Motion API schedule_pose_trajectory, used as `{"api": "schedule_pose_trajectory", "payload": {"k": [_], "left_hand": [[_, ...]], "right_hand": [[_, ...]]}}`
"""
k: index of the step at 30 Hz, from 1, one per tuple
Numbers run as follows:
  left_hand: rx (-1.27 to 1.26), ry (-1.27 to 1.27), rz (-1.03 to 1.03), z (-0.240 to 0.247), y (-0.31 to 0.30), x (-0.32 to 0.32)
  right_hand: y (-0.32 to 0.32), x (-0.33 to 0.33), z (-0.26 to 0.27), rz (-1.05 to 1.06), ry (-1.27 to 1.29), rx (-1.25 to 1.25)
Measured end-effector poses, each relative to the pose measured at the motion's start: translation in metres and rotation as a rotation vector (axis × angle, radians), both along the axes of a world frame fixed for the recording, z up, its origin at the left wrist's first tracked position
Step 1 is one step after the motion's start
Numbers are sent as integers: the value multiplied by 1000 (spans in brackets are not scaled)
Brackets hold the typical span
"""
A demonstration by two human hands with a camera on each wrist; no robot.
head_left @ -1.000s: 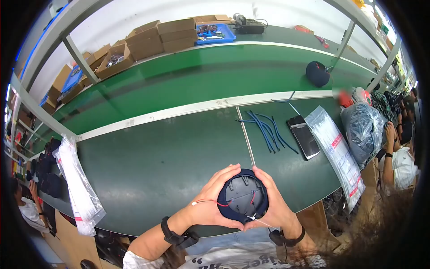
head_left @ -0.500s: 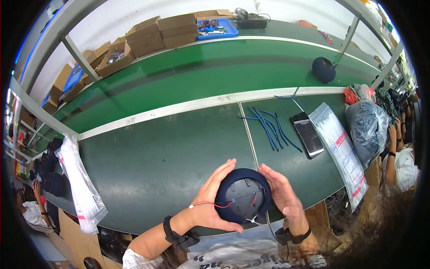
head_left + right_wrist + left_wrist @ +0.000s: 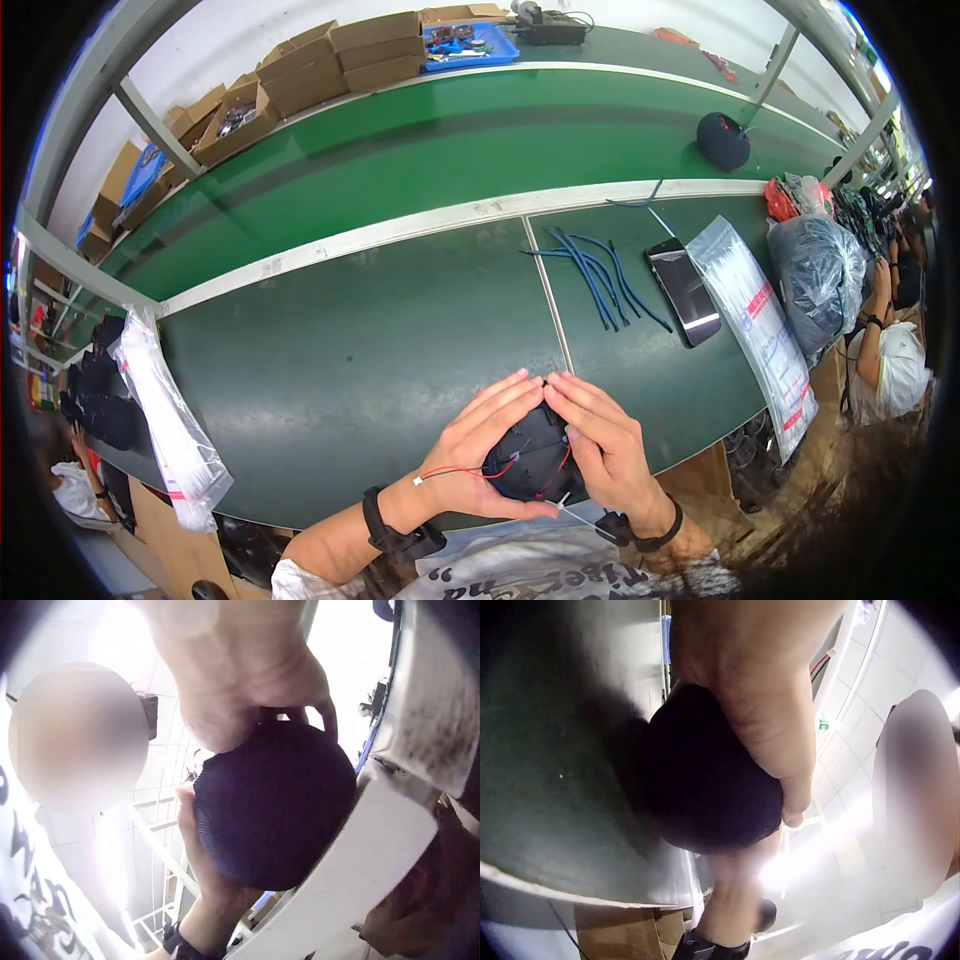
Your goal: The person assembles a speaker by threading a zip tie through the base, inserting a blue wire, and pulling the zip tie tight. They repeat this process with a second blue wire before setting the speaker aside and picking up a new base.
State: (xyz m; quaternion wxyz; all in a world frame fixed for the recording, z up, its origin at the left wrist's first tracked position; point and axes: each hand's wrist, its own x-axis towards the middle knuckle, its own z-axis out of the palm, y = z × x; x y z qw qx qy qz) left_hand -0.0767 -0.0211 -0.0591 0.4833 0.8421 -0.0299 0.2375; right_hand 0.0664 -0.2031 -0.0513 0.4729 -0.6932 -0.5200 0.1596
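At lower centre, over the smooth green tabletop (image 3: 350, 350), I see left hand (image 3: 478, 450) and right hand (image 3: 615, 455) curled round 1 fabric-covered round piece (image 3: 530, 460).

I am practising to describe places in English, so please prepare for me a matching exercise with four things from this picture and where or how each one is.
1. Phone
2. Blue tray
3. Dark blue strips
4. Round dark piece

A. Crossing one another loosely
B. Held between left hand and right hand
C. Beside a long plastic bag
D. Beside cardboard boxes

Pairs: 1-C, 2-D, 3-A, 4-B
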Motion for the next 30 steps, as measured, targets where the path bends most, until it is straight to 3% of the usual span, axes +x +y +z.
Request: {"api": "schedule_pose_trajectory", "payload": {"k": [1,4,7,9,12,24,29,30], "left_hand": [[3,-11,-6,-1,1,1],[3,-23,-28,-5,2,-3],[-64,13,-19,-9,3,-8],[-199,44,19,-6,0,-9],[-78,108,-52,-10,0,-7],[-29,10,-5,-27,14,5],[-196,56,-115,-30,27,-2],[-257,73,-145,-31,29,-4]], "right_hand": [[-2,2,0,-6,-82,-14],[-11,15,-31,83,-139,244],[-9,-5,-29,-117,757,423],[-2,-2,-18,-88,597,277],[4,-3,-9,-57,390,150],[27,13,-14,-128,423,188],[20,11,-36,-129,603,280],[20,9,-36,-120,543,283]]}}
